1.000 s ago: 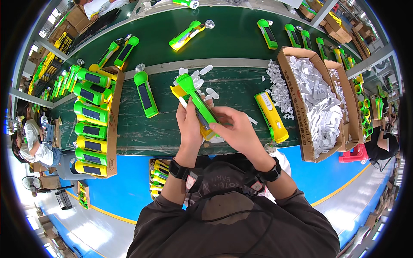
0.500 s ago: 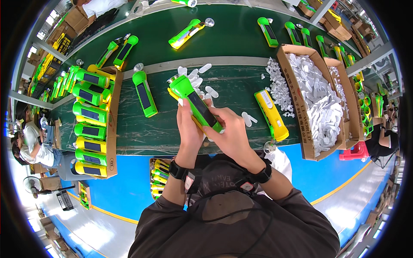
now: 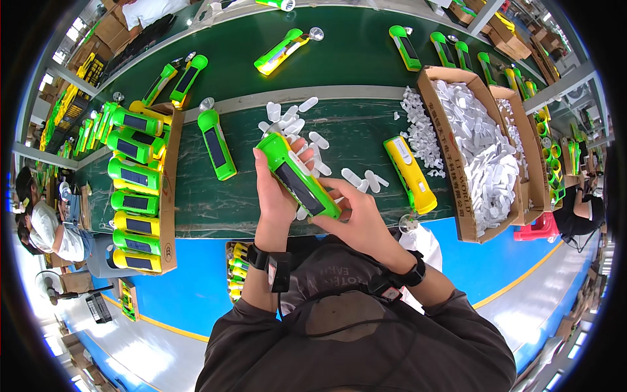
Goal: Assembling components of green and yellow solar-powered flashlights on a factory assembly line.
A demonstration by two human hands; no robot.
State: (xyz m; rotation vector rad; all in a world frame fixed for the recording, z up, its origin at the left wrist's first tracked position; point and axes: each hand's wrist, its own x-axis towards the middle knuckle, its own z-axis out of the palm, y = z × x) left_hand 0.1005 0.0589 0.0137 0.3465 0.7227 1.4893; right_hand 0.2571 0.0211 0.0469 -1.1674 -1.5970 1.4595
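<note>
A green flashlight point(image 3: 302, 178) with a dark solar panel on its upper face lies tilted between my hands, above the table. My left hand point(image 3: 275, 196) is wrapped round its wide head end, thumb on the near side and fingertips showing beyond. My right hand point(image 3: 356, 212) pinches the tail end between thumb and curled fingers. Loose white oval plastic pieces point(image 3: 292, 124) are scattered on the table just past the flashlight, some partly hidden by it. To the right rests a yellow-and-green flashlight point(image 3: 410, 173), and to the left a green one point(image 3: 216, 145) with its lamp hanging out.
An open carton point(image 3: 471, 232) of white pieces stands at the right beside a heap of small white parts point(image 3: 423, 134). At the left, a carton point(image 3: 171, 196) holds stacked flashlights. Beyond the table, a green conveyor belt point(image 3: 346, 55) carries more flashlights. Other people sit at far left and right.
The flashlight has shifted a little nearer and rolled, so its panel faces up more. My left hand has opened round the head end; my right hand has slid to the tail.
</note>
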